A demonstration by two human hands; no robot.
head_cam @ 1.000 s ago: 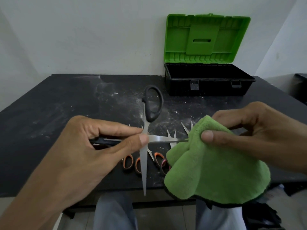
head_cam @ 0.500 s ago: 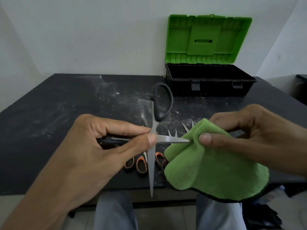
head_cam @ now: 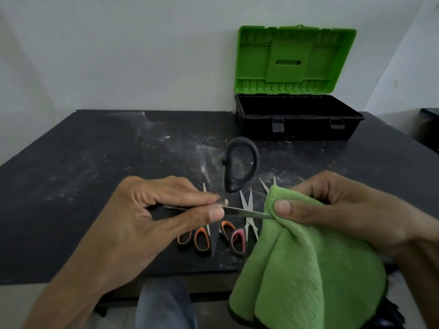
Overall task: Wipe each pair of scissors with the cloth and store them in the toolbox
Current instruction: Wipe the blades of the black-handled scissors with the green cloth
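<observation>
left hand (head_cam: 152, 219): thumb and forefinger pinch black scissors (head_cam: 244, 213) at the pivot, blades spread wide | right hand (head_cam: 344, 210): thumb and fingers pinch green cloth (head_cam: 304, 262) around the blade tip | toolbox (head_cam: 304, 129): lid up, well beyond both fingertips | other scissors (head_cam: 202, 242): on table (head_cam: 95, 186) below the fingers

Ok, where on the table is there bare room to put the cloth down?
Bare: the left half of the table, from its left edge to the left hand; also the strip between the toolbox and the held scissors. Crowded: front centre, where loose scissors lie, partly behind the cloth.
</observation>
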